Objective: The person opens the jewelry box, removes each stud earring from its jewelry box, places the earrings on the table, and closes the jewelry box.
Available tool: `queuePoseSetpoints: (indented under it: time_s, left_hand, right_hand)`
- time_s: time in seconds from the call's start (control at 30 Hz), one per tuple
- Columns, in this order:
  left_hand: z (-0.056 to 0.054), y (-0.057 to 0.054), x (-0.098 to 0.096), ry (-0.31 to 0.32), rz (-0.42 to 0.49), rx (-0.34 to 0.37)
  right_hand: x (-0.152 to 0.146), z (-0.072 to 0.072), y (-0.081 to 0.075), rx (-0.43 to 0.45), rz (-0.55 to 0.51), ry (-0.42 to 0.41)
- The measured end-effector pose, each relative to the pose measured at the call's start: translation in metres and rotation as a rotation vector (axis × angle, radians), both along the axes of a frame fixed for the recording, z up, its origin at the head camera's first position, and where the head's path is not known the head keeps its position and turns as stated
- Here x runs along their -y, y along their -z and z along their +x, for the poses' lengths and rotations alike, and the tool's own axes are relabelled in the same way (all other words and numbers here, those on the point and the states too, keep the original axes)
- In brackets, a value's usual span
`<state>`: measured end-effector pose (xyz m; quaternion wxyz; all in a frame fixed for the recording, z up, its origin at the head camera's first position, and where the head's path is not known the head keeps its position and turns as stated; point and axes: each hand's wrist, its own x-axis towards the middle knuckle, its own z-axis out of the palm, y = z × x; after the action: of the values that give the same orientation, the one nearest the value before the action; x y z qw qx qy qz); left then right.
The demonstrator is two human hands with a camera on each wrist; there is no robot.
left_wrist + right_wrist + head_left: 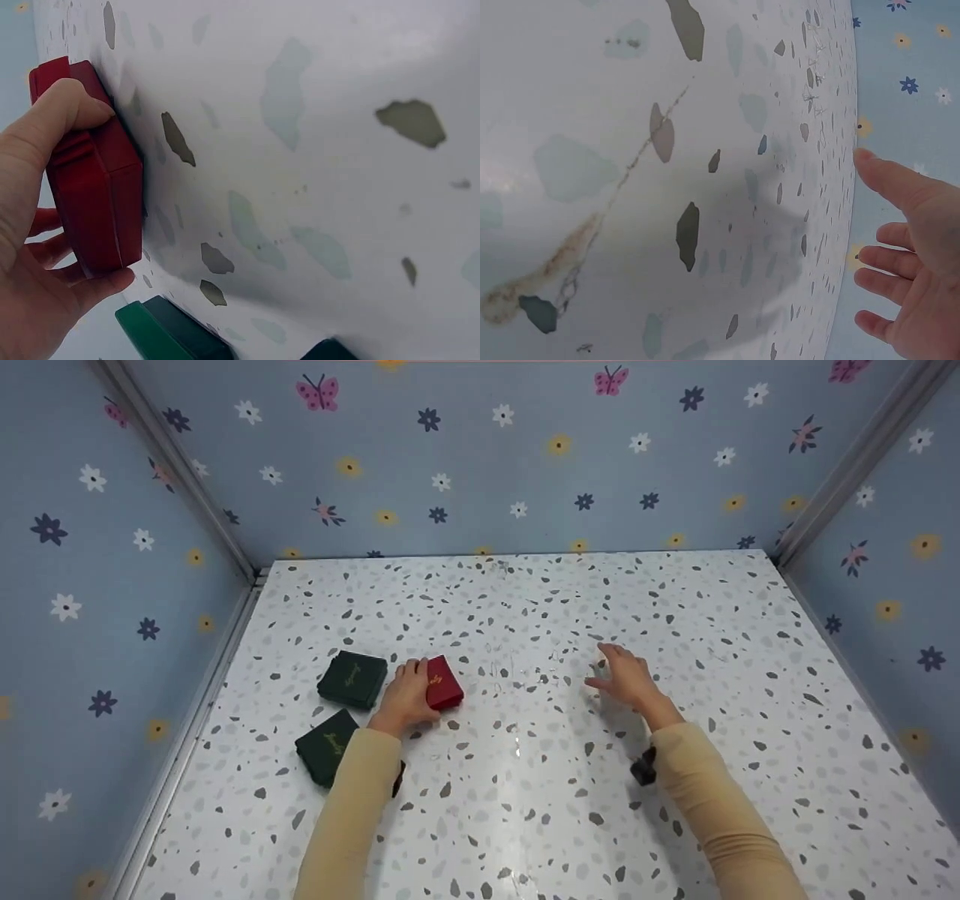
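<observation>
A small red box (pixel 444 684) with gold lettering sits left of the table's middle. My left hand (pixel 406 695) grips it, with the thumb on the near side and the fingers over the far side; in the left wrist view the thumb bends onto the red box (pixel 101 172) and the fingertips curl round its other edge. Left of that hand lies a dark green box (pixel 352 680) with gold script. A second dark green box (pixel 328 748) lies nearer, partly behind the left sleeve. To the right, my right hand (pixel 627 679) is above the table, thumb and fingers spread, holding nothing.
The white speckled table (pixel 525 810) is bounded by blue flowered panels (pixel 480 457) at the back and both sides. Grey metal rails (pixel 187 705) run along the left edge. A small black object (pixel 643 767) shows at the right wrist.
</observation>
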<state>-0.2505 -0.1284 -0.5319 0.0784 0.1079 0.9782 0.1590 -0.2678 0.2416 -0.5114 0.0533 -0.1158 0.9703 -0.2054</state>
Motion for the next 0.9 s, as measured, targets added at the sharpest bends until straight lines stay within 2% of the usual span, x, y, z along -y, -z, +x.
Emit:
queuePoseSetpoints:
  time_s: [0.3,0.47,0.67,0.9]
  left_hand:
    - [-0.001,0.003,0.006,0.001,-0.02,-0.002]
    - [-0.002,0.001,0.006,-0.005,-0.016,0.007]
    - [-0.003,-0.003,0.001,-0.015,-0.013,-0.019]
    - [-0.008,-0.01,-0.009,-0.011,-0.066,-0.063]
  right_hand:
    - [0.006,-0.01,-0.005,0.002,0.013,0.014]
    - [0.008,-0.013,-0.007,0.006,0.007,0.014]
    - [0.008,-0.015,-0.009,-0.027,-0.002,0.0]
    - [0.009,-0.019,-0.011,-0.056,0.005,0.002]
